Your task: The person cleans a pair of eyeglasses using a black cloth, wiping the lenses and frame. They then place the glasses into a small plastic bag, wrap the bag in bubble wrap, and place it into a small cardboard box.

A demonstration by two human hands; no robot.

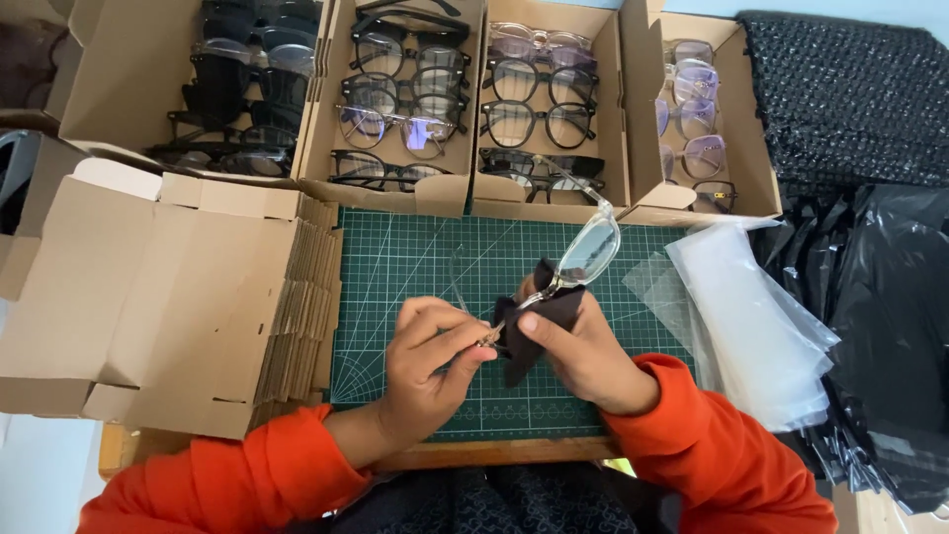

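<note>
Clear-framed glasses [583,252] pinched between left hand [427,361] and cloth-wrapped right hand [583,356]

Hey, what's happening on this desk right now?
A person in orange sleeves holds a clear-framed pair of glasses over a green cutting mat. The right hand presses a dark cloth against the frame, while the left hand pinches it near one lens. Behind the mat, open cardboard boxes hold rows of glasses. Flat cardboard blanks are stacked on the left, clear plastic bags lie on the right.

Cutting mat [395,257] centre; flat cartons [148,297] left, bags [751,316] right, glasses boxes [455,188] behind.
</note>
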